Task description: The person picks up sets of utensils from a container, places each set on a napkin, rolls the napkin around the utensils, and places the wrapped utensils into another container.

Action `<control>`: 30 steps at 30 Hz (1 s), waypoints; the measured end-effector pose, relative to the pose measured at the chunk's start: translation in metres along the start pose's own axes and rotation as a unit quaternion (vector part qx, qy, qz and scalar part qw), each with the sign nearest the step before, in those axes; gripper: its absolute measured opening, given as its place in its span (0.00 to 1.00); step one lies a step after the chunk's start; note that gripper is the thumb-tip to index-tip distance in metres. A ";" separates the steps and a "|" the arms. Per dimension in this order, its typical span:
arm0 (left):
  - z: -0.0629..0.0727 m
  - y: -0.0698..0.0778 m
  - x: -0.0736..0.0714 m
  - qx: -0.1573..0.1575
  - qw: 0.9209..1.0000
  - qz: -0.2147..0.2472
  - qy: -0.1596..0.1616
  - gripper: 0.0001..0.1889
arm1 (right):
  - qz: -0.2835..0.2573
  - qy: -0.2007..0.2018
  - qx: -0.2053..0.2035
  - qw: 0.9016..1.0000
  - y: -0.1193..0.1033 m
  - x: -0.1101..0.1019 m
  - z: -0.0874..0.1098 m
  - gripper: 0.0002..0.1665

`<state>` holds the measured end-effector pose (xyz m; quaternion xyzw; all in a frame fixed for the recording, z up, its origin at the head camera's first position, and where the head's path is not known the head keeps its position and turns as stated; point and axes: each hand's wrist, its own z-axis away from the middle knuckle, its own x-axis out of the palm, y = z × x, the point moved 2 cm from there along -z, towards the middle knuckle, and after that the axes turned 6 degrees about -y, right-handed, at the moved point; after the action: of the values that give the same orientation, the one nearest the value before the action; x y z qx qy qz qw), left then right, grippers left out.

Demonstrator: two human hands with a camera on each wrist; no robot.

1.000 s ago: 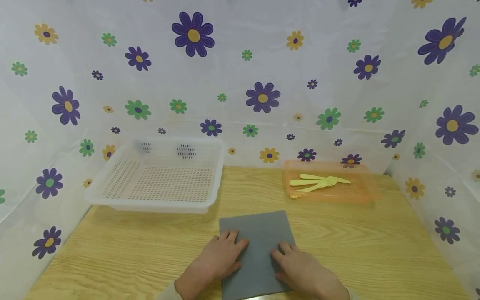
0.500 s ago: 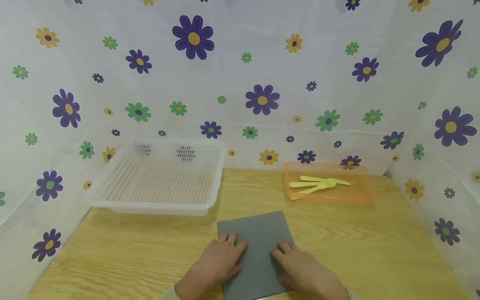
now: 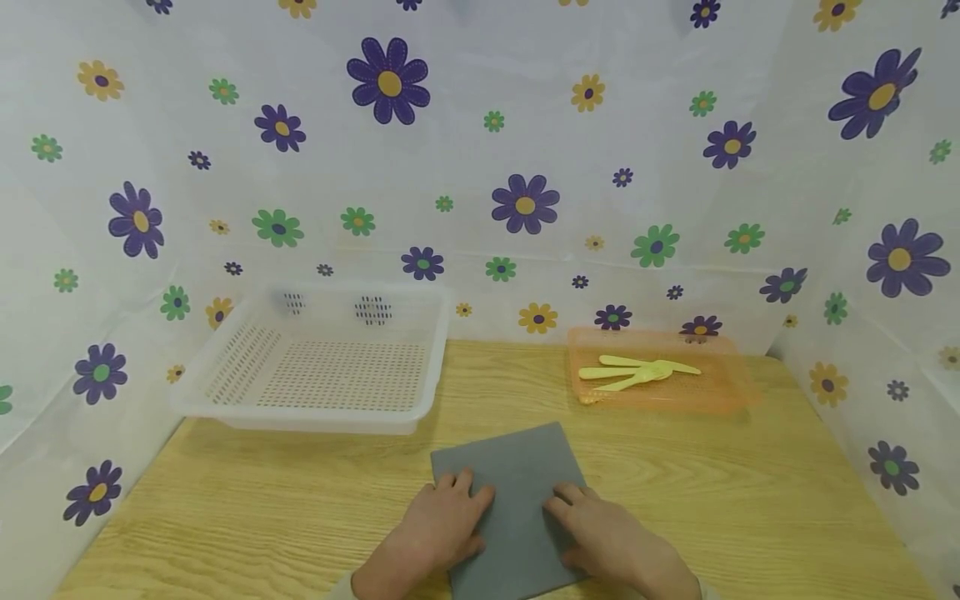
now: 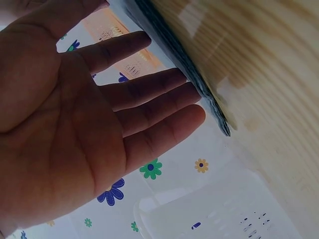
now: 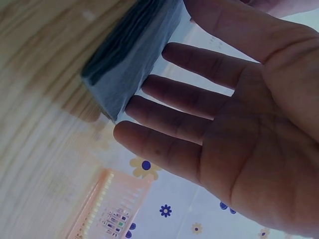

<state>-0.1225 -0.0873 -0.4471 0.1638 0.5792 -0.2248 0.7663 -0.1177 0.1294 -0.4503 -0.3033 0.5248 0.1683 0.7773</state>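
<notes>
In the head view, a flat grey folded cloth (image 3: 517,475) lies slantwise on the wooden table, near the front. Its stacked layers show along the edge in both wrist views. My left hand (image 3: 442,525) rests its fingertips on the cloth's left side. On the right side, the fingertips of my right hand (image 3: 607,533) touch the cloth. Both wrist views show the fingers (image 4: 159,139) spread and nearly straight, tips against the cloth (image 5: 119,84). Neither hand grips anything. The cloth's near edge is partly out of frame.
A white perforated plastic basket (image 3: 300,412) stands at the back left. An orange shallow basket (image 3: 712,392) at the back right holds several yellow plastic utensils (image 3: 637,371). A flower-printed sheet (image 3: 480,158) hangs behind the table and along both sides.
The cloth has turned slightly counterclockwise, its far-left corner coming nearer and its far-right corner shifting left. Both hands stay on it with little movement. The head view has tilted slightly.
</notes>
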 end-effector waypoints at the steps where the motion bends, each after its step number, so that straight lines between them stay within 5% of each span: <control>1: 0.000 0.000 0.000 0.000 1.000 -0.001 0.001 0.28 | -0.003 -0.002 0.001 1.000 0.000 0.000 0.000 0.33; 24: 0.003 0.001 0.000 0.003 1.000 -0.003 0.018 0.28 | -0.011 -0.030 0.018 0.999 -0.001 -0.004 -0.001 0.34; 30: 0.004 0.000 0.002 0.012 0.997 -0.044 0.058 0.23 | 0.009 -0.013 0.007 1.000 -0.002 -0.002 -0.001 0.29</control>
<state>-0.1191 -0.0891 -0.4476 0.1600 0.6263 -0.2552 0.7191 -0.1180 0.1271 -0.4479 -0.2906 0.5191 0.1755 0.7844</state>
